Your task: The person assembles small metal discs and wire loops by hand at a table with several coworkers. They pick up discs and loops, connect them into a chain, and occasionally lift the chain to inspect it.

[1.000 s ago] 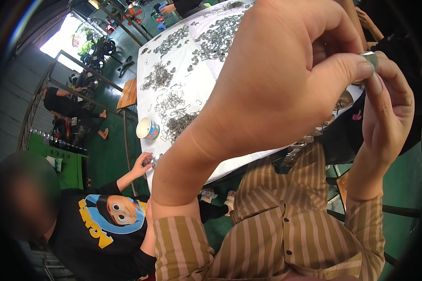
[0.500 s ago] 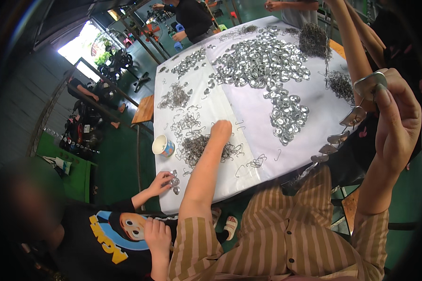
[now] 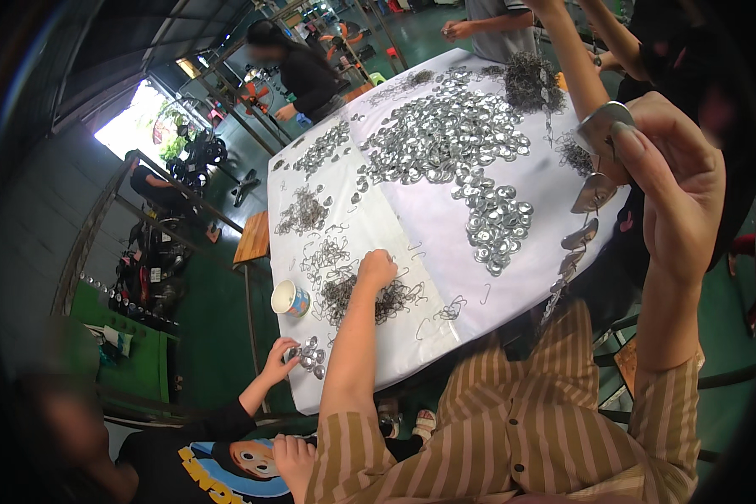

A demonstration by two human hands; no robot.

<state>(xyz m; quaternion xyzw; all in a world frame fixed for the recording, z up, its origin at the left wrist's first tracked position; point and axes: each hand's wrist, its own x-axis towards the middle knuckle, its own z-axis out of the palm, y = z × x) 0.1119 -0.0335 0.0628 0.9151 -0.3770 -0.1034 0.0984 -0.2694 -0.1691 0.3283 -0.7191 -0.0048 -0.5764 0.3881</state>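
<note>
My right hand (image 3: pixel 680 181) is raised at the right, its thumb and fingers pinching a shiny metal disc (image 3: pixel 606 126). Below that disc hangs a chain of linked metal discs (image 3: pixel 595 193), reaching down past the table's edge. My left hand (image 3: pixel 377 269) is closed, palm down, over the upper right part of a pile of small wire hooks (image 3: pixel 344 301). Its fingertips are turned away, so whatever they hold is hidden. Loose wire hooks (image 3: pixel 452 309) are scattered to the right of this pile.
A large heap of metal discs (image 3: pixel 445 134) covers the far table (image 3: pixel 386 223). A paper cup (image 3: pixel 290 299) stands at the left edge. Beside it, a neighbour's hand (image 3: pixel 279 357) touches several discs (image 3: pixel 312 357). Another person's arm (image 3: pixel 575 63) reaches in at upper right. A tangled hook pile (image 3: pixel 533 82) lies far right.
The view has shifted. My left hand has come closer to the hook pile, still closed. My right hand keeps its pinch on the disc. More discs now lie by the neighbour's hand.
</note>
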